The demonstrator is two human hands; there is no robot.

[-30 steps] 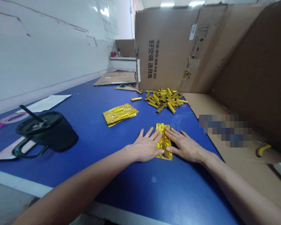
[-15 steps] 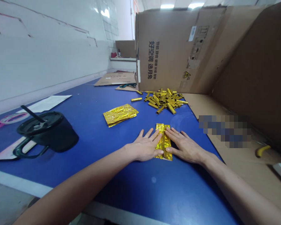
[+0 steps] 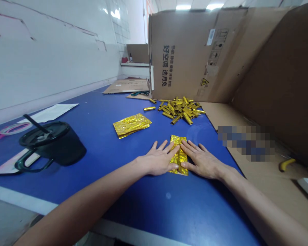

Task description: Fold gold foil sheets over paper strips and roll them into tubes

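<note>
A shiny gold foil paper sheet (image 3: 181, 158) lies on the blue table, with a lengthwise fold or seam down its middle. My left hand (image 3: 160, 159) rests flat on its left half, fingers spread. On the right half lie the fingertips and thumb of my right hand (image 3: 201, 160), which is also open. Parts of the sheet are hidden under the fingers. Beyond my left hand sits a stack of gold foil sheets (image 3: 132, 125). Farther back is a heap of small gold foil rolls (image 3: 179, 110), with a couple lying apart at its left.
A dark lidded mug (image 3: 56, 145) with a straw stands at the left, near a tape roll (image 3: 15, 128) and white paper (image 3: 51, 113). A large cardboard box (image 3: 190, 58) rises behind the rolls. Cardboard (image 3: 256, 177) with a banana (image 3: 286, 164) borders the table's right edge.
Both hands stay on the gold foil sheet, in almost the same place. The fingertips have shifted only very slightly; everything else looks the same.
</note>
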